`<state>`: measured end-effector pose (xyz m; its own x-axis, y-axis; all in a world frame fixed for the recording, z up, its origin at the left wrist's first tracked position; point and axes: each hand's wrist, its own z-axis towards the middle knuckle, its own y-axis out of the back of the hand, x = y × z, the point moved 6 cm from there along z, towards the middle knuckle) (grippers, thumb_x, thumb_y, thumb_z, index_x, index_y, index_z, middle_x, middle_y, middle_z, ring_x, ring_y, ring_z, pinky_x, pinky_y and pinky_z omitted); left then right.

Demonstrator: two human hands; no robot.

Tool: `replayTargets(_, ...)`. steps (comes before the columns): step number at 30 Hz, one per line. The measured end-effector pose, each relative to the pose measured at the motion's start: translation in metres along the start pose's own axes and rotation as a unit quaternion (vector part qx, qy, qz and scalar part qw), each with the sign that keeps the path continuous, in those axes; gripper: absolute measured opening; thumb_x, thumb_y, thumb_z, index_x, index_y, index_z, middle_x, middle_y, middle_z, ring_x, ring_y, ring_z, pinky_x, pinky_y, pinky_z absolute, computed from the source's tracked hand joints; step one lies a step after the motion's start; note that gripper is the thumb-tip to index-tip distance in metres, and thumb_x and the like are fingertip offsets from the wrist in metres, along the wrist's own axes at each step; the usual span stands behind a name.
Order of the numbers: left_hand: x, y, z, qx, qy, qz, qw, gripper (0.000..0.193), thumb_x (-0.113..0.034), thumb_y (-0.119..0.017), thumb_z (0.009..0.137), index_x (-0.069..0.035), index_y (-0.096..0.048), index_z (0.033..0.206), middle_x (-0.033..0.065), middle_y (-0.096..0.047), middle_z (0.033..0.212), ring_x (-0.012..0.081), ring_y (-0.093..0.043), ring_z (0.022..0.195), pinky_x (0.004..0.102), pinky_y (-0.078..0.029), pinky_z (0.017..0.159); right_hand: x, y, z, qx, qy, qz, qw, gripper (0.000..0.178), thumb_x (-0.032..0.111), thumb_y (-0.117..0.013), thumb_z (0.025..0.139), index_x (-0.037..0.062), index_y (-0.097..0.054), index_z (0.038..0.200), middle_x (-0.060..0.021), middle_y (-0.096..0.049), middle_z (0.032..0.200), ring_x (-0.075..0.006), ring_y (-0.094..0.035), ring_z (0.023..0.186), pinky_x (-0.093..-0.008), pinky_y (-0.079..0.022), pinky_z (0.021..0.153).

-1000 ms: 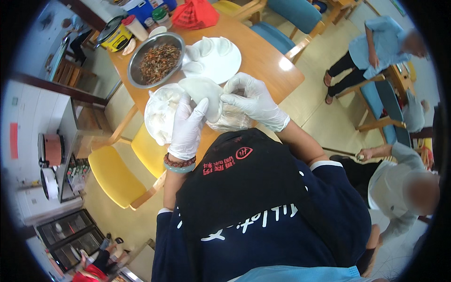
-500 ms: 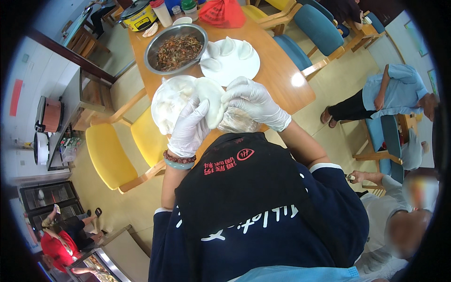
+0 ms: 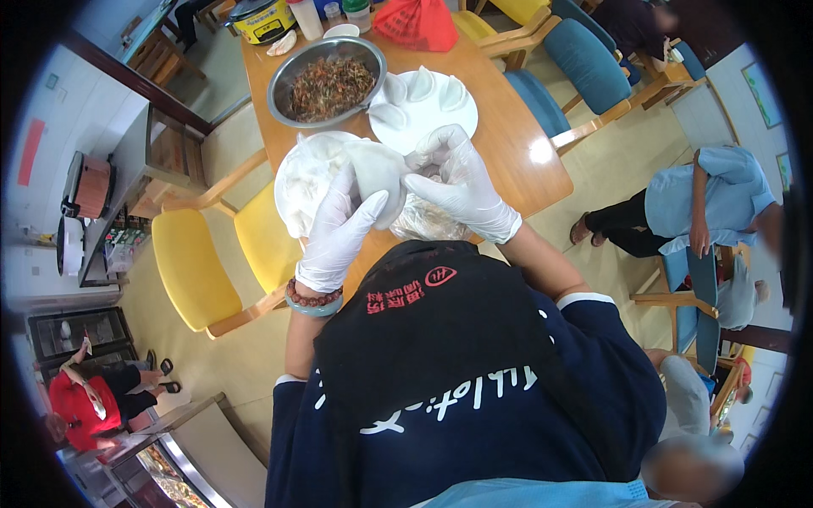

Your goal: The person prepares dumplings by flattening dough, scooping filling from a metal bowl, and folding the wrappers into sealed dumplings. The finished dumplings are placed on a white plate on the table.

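Note:
Both my hands wear thin white gloves. My left hand [image 3: 332, 233] supports a soft white dough wrapper [image 3: 378, 173] from the left, thumb in front. On the right, my right hand [image 3: 466, 184] pinches the wrapper's edge between thumb and fingers. Behind my left hand, a plate [image 3: 282, 188] bears white pieces under clear plastic [image 3: 306, 173]. Beyond, a metal bowl [image 3: 279, 89] holds a shredded brown, red and green filling [image 3: 332, 88]. Beside it, several folded white dumplings [image 3: 421, 84] lie around the rim of a white plate [image 3: 432, 131]. Below my right hand is a clear plastic-wrapped thing [image 3: 429, 218].
At the wooden table's [image 3: 529, 157] far end stand a yellow cooker [image 3: 264, 21], bottles [image 3: 306, 17], a small white bowl [image 3: 342, 30] and a red bag [image 3: 415, 24]. Yellow chairs [image 3: 190, 271] flank its left, blue chairs [image 3: 586, 66] its right. A person in light blue [image 3: 699, 199] stands at right.
Both hands stay at the wrapper; its lower edge now looks more folded between them. The view has shifted slightly. People at the right and lower left have moved.

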<state>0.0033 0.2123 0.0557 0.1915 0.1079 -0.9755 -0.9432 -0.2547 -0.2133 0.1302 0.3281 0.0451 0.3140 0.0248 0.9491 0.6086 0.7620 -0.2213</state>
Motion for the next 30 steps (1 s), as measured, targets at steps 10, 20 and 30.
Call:
replayTargets(10,0.022,0.011,0.005,-0.045,0.062,-0.195,0.978,0.054,-0.013,-0.061,0.101,-0.003,-0.040,0.150,0.0076,-0.057,0.135,0.0165,-0.059,0.120,0.0320,-0.050,0.102,0.021,-0.001,0.006,0.131,0.036,-0.155,0.979,0.025,-0.003,-0.071,0.087,0.0027,-0.070,0.111,-0.0071,-0.071,0.104,-0.0137,-0.067,0.096,-0.0286,-0.054,0.086)
replayTargets(20,0.030,0.005,0.000,-0.009,0.124,-0.272,0.954,0.052,-0.013,-0.059,0.101,-0.004,-0.040,0.149,0.0084,-0.058,0.134,0.0202,-0.060,0.121,0.0340,-0.053,0.101,0.022,0.001,0.008,0.161,0.171,-0.214,0.948,0.023,-0.005,-0.069,0.087,0.0049,-0.072,0.107,-0.0072,-0.067,0.102,-0.0173,-0.067,0.091,-0.0312,-0.056,0.081)
replayTargets(30,0.003,0.005,-0.002,-0.016,0.019,-0.007,1.000,0.057,-0.011,-0.063,0.099,-0.002,-0.040,0.151,0.0081,-0.057,0.137,0.0165,-0.055,0.126,0.0314,-0.043,0.108,0.025,-0.006,0.004,0.083,0.078,-0.138,0.984,0.011,-0.005,-0.067,0.091,-0.0009,-0.063,0.100,-0.0048,-0.064,0.100,-0.0132,-0.067,0.089,-0.0288,-0.058,0.079)
